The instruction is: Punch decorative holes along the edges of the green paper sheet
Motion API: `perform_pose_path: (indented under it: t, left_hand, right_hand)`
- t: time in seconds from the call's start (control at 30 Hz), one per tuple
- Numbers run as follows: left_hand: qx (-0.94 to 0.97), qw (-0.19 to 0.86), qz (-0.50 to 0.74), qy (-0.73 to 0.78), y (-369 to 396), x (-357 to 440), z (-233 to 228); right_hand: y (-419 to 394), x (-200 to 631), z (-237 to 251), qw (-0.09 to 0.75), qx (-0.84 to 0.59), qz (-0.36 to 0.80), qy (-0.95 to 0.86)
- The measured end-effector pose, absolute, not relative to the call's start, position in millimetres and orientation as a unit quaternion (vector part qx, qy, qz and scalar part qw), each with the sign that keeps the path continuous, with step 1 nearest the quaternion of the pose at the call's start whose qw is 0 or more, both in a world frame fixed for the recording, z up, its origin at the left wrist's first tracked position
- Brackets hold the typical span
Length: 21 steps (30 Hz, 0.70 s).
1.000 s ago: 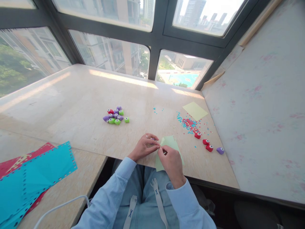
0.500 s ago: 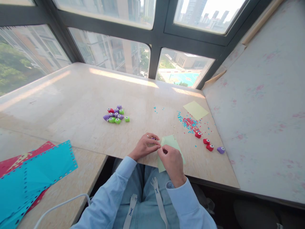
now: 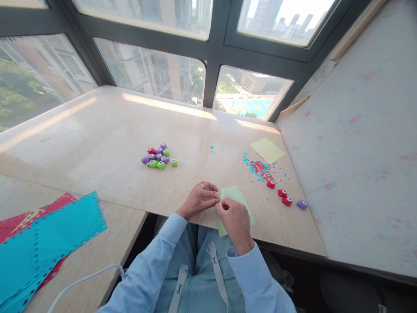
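My left hand point(image 3: 201, 201) is closed over a small purple craft punch point(image 3: 211, 189), mostly hidden behind its fingers; a ring shows on one finger. Its fingertips meet those of my right hand point(image 3: 235, 224). With thumb and index finger pinched, my right hand grips the left edge of a pale green sheet of paper point(image 3: 245, 203). The sheet lies partly under that hand, and its lower corner reaches past the table edge. Small notches show along its top edge. The exact contact between punch and paper is hidden by the fingers.
Several purple, green and red craft punches point(image 3: 159, 157) cluster left of centre. Red and blue confetti point(image 3: 259, 168) lies at right beside a yellow sheet point(image 3: 267, 150). Three red punches point(image 3: 282, 193) and a purple one point(image 3: 302, 204) sit near the wall. Punched blue sheets point(image 3: 68, 226) lie at left.
The pale green sheet has shifted slightly to the right and towards me. Both hands stay in nearly the same place.
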<state>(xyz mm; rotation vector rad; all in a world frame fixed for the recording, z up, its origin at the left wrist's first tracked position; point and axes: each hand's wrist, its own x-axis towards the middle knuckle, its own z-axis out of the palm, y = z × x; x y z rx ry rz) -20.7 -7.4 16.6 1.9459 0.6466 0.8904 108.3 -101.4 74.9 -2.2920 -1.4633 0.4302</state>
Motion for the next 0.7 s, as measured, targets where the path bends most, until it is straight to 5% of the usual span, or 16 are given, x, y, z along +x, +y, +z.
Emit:
perform_pose_path:
  t: [0.7]
  left_hand:
    - [0.693, 0.45, 0.424, 0.371, -8.8, -20.1, 21.1]
  right_hand:
    - [-107.3, 116.4, 60.5, 0.279, -0.794, 0.192, -0.504]
